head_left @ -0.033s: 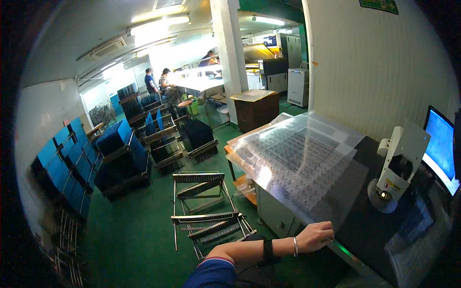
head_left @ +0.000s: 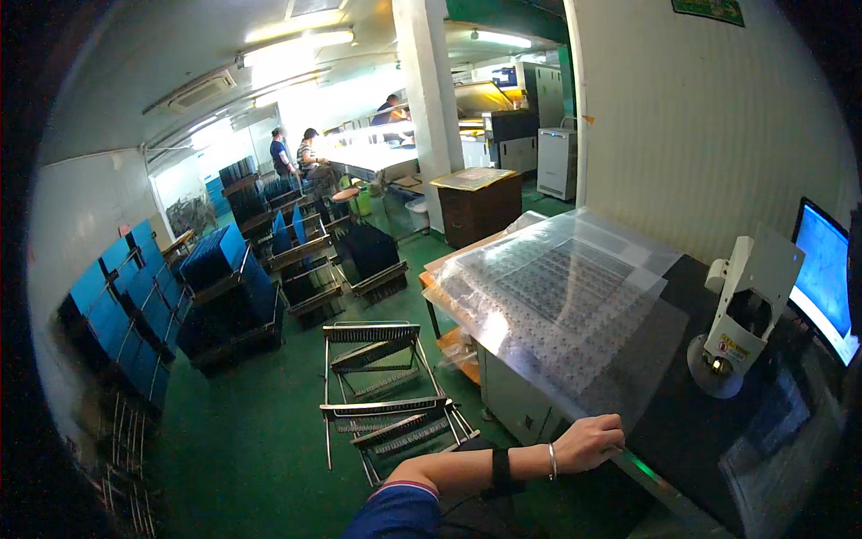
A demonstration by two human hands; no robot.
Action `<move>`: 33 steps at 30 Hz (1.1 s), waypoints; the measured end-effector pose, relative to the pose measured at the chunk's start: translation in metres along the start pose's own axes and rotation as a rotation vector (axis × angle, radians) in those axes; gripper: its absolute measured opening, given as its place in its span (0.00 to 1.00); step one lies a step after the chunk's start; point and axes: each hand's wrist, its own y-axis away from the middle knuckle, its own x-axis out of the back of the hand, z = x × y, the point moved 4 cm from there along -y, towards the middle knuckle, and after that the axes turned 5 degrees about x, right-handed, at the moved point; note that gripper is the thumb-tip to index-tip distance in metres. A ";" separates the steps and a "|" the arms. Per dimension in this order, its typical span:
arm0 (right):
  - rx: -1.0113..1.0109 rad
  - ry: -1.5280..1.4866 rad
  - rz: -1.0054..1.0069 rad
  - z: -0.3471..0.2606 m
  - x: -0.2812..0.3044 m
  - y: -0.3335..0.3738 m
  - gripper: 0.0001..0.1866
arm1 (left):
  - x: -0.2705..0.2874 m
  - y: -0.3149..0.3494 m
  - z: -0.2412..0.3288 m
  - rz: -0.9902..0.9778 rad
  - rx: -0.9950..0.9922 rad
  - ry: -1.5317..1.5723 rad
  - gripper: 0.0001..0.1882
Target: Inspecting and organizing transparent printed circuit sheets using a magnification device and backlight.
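Note:
My left hand (head_left: 585,443) is closed, its fingers curled at the near edge of a dark-topped table (head_left: 669,382). Whatever may be inside the fingers is hidden. A metal bangle (head_left: 552,462) and a black band (head_left: 501,469) circle the wrist and forearm. Just past the hand, large clear printed sheets (head_left: 566,314) lie overlapping on the table, partly over its left edge. To the right stands a white desktop device (head_left: 743,314) with a round lens-like base, and behind it a lit blue monitor (head_left: 826,269). My right hand is out of view.
Two metal slotted racks (head_left: 382,404) stand on the green floor left of the table. Farther left are racks of blue and dark panels (head_left: 224,278). A white pillar (head_left: 431,99) and brown cabinet (head_left: 480,207) stand beyond. Several people work at a bright far table (head_left: 373,162).

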 end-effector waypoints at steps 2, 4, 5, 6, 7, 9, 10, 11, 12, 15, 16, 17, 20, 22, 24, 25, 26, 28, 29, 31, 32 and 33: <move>0.004 -0.016 -0.008 0.001 -0.001 0.001 0.11 | 0.000 0.000 0.000 -0.002 0.005 -0.001 0.07; 0.006 0.008 0.019 0.001 -0.001 0.001 0.11 | -0.002 0.000 0.000 -0.008 0.014 0.013 0.07; 0.005 0.007 0.020 0.000 0.000 0.001 0.11 | -0.002 0.000 0.001 -0.009 0.012 0.013 0.07; 0.007 0.008 0.031 -0.002 0.002 0.000 0.11 | -0.002 0.000 0.002 -0.001 0.012 0.005 0.07; 0.010 0.009 0.041 -0.004 0.003 0.000 0.11 | -0.002 0.000 0.003 0.006 0.012 -0.003 0.07; -0.001 0.015 0.030 -0.003 0.003 0.001 0.11 | 0.001 0.000 0.003 -0.009 0.001 0.008 0.06; -0.009 0.020 0.017 -0.002 0.003 0.001 0.11 | 0.001 0.000 0.004 -0.022 -0.009 0.017 0.06; -0.013 0.019 0.015 -0.002 0.002 0.001 0.11 | 0.000 0.001 0.003 -0.026 -0.007 0.019 0.06; -0.010 0.005 0.024 -0.003 0.002 0.001 0.11 | 0.000 0.002 0.001 -0.029 -0.004 -0.006 0.06; 0.013 0.007 0.044 -0.002 0.003 -0.001 0.11 | 0.003 0.000 0.001 -0.033 -0.027 -0.036 0.06; 0.037 0.023 0.056 -0.002 0.003 -0.002 0.11 | 0.004 -0.001 0.002 -0.033 -0.055 -0.042 0.06; 0.035 0.021 0.056 -0.001 0.002 -0.001 0.11 | 0.003 0.000 0.001 -0.035 -0.055 -0.042 0.06; 0.022 0.029 0.002 0.009 -0.003 0.005 0.11 | 0.001 0.002 0.002 -0.017 -0.118 -0.054 0.07; 0.041 0.024 0.018 0.012 -0.007 0.008 0.11 | 0.001 0.004 0.004 -0.002 -0.127 -0.106 0.07; 0.038 0.025 0.017 0.011 -0.006 0.007 0.11 | 0.001 0.004 0.003 0.003 -0.142 -0.106 0.08; 0.035 0.024 0.013 0.009 -0.004 0.005 0.11 | 0.002 0.005 0.003 0.008 -0.153 -0.107 0.08; 0.038 0.026 0.013 0.007 -0.001 0.003 0.11 | 0.002 0.005 0.003 0.012 -0.154 -0.108 0.08; 0.070 0.057 -0.007 0.001 0.003 -0.001 0.11 | 0.001 0.003 0.003 0.019 -0.131 -0.096 0.09; 0.070 0.061 -0.007 0.002 0.004 -0.001 0.11 | 0.002 0.002 0.004 0.022 -0.132 -0.093 0.09; 0.127 0.076 -0.020 0.000 0.005 -0.002 0.11 | 0.008 0.000 0.010 0.040 -0.129 -0.104 0.10; 0.126 0.079 -0.021 0.001 0.004 0.000 0.11 | 0.007 0.000 0.008 0.042 -0.129 -0.101 0.10; 0.128 0.069 -0.011 0.003 0.001 0.001 0.11 | 0.005 0.002 0.005 0.033 -0.130 -0.109 0.10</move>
